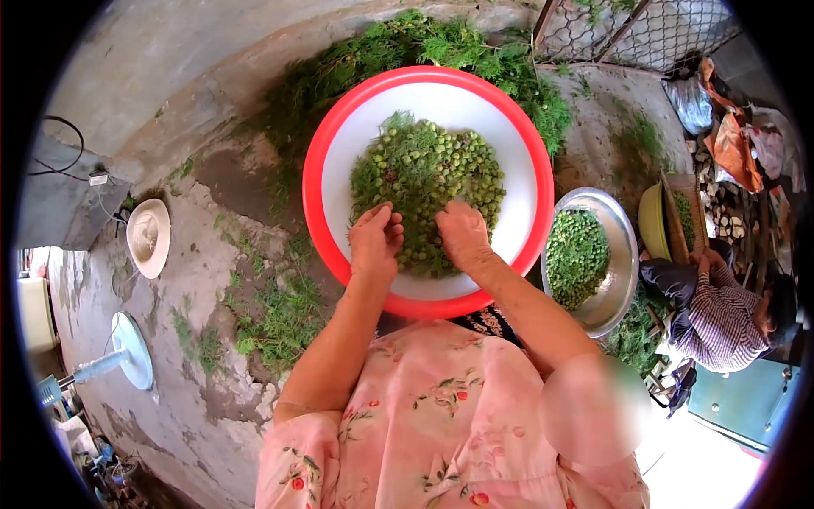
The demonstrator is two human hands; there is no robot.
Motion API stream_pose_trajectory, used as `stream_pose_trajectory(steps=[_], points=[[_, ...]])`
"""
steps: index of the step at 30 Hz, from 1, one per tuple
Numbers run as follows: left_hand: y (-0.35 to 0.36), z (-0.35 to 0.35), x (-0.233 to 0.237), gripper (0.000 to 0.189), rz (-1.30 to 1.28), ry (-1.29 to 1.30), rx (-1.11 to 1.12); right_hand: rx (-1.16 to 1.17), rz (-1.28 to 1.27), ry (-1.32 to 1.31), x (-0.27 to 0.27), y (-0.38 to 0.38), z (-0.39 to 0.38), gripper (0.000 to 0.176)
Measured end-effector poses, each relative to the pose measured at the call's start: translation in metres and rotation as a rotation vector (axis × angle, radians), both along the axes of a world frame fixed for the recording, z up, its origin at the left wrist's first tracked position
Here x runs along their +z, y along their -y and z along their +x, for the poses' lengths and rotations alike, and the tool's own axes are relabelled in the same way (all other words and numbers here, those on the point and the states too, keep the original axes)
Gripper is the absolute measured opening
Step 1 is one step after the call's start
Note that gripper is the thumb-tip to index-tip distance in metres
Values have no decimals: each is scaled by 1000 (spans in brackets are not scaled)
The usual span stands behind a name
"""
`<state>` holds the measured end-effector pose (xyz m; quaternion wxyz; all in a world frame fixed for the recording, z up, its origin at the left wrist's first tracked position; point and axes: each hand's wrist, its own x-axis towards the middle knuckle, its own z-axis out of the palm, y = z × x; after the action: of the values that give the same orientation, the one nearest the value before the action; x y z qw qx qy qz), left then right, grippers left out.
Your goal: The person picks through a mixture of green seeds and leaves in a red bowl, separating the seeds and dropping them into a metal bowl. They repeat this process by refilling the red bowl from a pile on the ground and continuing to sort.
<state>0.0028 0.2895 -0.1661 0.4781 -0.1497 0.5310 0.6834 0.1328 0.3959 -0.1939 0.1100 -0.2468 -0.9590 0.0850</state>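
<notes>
A large white basin with a red rim (315, 182) stands in front of me, holding a heap of small round green cones or seed pods (462, 165) mixed with feathery green sprigs (381, 174). Over the near left part of the heap is my left hand (376, 242), its fingers curled in towards the palm. My right hand (465, 236) is closed, knuckles up, at the near middle of the heap. Bits of green foliage lie between the two hands. Whatever the fingers of either hand grip is hidden or too small to name.
A metal bowl (623, 284) of green pods stands right of the basin. Cut green branches (415, 42) lie behind it, with more foliage (288, 314) on the left floor. A straw hat (148, 239) and a pedestal fan's base (136, 349) are left. Another person (721, 318) sits right beside a basket.
</notes>
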Motion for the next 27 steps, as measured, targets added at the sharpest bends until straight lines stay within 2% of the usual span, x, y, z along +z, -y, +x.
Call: stream_pose_trajectory(steps=[2,11,18,22,23,27], points=[[-1,0,2,15,-2,4,0,-21,80,66,2,3,-3,8],[-2,-1,2,11,17,15,11,-54,-72,38,0,-1,0,9],[-1,1,1,10,31,33,0,-196,-602,-200,27,-6,15,13],[-1,1,-1,14,22,30,-2,-161,-728,58,28,5,15,14],[-1,1,-1,14,19,31,2,-174,-670,145,23,7,13,20],[-1,1,1,14,6,26,1,-177,-664,240,29,14,7,24]])
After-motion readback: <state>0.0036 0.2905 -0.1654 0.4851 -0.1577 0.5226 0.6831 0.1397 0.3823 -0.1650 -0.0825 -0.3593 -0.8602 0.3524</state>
